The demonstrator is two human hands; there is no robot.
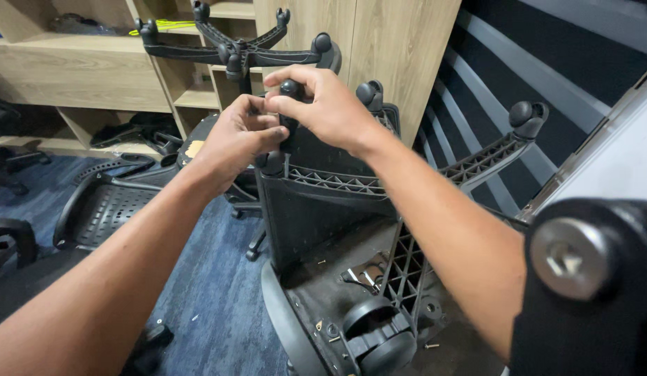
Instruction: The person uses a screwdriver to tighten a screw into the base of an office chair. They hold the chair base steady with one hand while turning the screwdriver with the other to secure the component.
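Observation:
Both my hands meet at the top of an upturned black chair base [323,182]. My right hand [322,104] pinches a small black caster wheel [290,88] at the tip of one leg. My left hand [234,139] grips the same leg end just below, fingers curled around it. Other legs of the base carry black casters [529,115] at the right and a caster [369,92] behind my right hand. A large double caster [379,338] lies low in the middle.
A second black five-arm base [233,50] stands upturned farther back before wooden shelves [80,76]. Black mesh chair parts [104,205] lie on the blue carpet at the left. Loose screws [431,345] lie near the bottom. A big bolt head [570,256] sits close at the right.

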